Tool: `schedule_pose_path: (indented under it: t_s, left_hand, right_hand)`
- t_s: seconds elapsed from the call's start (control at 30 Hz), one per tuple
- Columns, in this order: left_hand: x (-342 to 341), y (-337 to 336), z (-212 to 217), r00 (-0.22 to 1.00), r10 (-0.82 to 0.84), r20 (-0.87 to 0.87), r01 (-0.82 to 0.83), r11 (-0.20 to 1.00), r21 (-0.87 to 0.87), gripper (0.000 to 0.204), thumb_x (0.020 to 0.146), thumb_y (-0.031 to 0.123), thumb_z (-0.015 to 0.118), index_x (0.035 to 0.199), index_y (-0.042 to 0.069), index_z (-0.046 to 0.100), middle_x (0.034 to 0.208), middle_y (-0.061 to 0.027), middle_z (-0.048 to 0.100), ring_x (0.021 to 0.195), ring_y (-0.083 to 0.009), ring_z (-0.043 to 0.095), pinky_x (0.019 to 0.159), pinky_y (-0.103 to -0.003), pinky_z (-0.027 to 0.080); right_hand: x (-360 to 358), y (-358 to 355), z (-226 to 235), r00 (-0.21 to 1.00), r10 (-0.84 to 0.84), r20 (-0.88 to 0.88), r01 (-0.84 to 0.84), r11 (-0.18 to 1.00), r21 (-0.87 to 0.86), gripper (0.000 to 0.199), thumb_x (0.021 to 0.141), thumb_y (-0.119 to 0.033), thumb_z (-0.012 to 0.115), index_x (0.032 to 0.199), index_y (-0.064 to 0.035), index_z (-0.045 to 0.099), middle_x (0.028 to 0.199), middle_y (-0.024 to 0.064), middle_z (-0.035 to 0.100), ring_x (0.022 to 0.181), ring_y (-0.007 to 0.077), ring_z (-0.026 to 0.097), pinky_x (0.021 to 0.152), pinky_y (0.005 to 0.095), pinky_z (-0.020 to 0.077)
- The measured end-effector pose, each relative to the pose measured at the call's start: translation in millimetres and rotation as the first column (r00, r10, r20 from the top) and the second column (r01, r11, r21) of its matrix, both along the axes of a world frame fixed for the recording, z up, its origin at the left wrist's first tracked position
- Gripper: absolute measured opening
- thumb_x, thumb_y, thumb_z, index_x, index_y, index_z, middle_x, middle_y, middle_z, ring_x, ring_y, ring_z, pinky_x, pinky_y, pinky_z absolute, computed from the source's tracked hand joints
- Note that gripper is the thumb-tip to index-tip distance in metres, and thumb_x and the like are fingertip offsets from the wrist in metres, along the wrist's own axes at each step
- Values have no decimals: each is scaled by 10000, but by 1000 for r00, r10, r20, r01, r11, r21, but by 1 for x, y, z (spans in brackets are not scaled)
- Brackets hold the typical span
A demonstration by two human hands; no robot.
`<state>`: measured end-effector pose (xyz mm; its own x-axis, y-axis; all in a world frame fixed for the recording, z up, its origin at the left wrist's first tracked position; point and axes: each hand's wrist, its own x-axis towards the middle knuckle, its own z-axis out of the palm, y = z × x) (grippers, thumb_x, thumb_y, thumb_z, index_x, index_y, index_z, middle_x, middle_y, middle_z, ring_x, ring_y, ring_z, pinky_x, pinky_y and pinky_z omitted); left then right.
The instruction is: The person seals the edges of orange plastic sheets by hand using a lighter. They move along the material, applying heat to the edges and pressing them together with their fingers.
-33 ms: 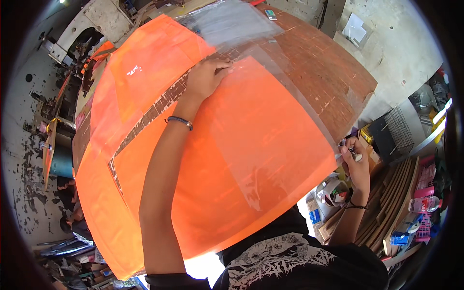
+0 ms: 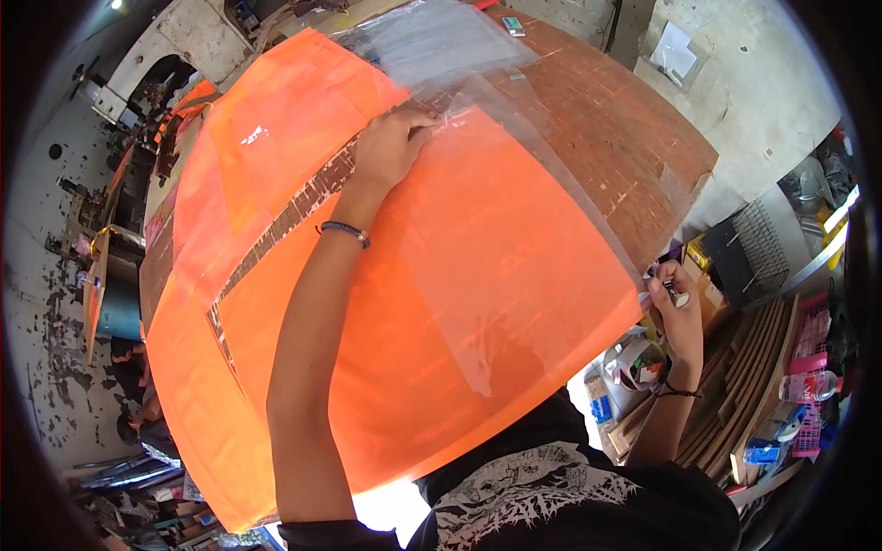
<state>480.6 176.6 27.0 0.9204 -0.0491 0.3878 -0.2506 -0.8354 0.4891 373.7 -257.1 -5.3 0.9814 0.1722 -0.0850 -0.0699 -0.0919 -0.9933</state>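
Note:
A clear plastic sheet point(image 2: 514, 266) lies over a large orange sheet point(image 2: 358, 404) on the brown worktable point(image 2: 634, 138). My left hand point(image 2: 390, 147) reaches to the far edge, fingertips pinched on the clear sheet near the orange sheet's upper corner. At the right edge of the table, my right hand point(image 2: 678, 312) is closed beside the sheets' near right corner. Its thumb and forefinger pinch at that corner. A small silver-and-white thing point(image 2: 680, 298) shows in the curled fingers; its kind is unclear.
More orange sheets point(image 2: 294, 119) lie at the far left, with folded clear plastic point(image 2: 441, 46) beyond. Below the right edge stand a round container point(image 2: 634, 363), stacked boards point(image 2: 735, 376), a black wire-mesh piece point(image 2: 749, 248) and a pink basket point(image 2: 808, 367). A wall point(image 2: 735, 92) rises at far right.
The fingers of my left hand have straightened slightly at the far edge. The clear sheet has shifted a little, and a darker patch shows near its lower corner. My right hand stays in place.

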Motion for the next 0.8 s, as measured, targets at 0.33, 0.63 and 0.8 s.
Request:
schedule_pose_path:
  t_s: [0.33,0.63,0.8]
  left_hand:
    - [18,13,0,999,-42,11,42,999,25,436,834,427,678,1112,92,688,1287,-152,578,1191,-285,557,940,-370,482]
    - [27,12,-9,998,42,-47,-41,999,14,430,866,433,637,1152,115,675,1229,-129,625,1194,-259,561,989,-365,456]
    - [26,11,20,956,281,79,-292,913,286,265,876,362,622,1027,149,668,805,-106,692,754,-301,664,738,-422,517]
  right_hand:
    - [-3,8,-5,997,35,73,-39,998,54,295,791,-5,729,910,-103,477,797,-12,600,710,28,521,637,181,409]
    - [-12,-4,5,999,30,-33,-27,995,95,296,795,27,710,913,-99,469,831,11,640,728,33,529,648,194,413]
    - [-14,8,-1,999,38,3,-39,995,89,254,821,2,695,904,-101,479,808,-15,625,696,17,478,615,186,369]
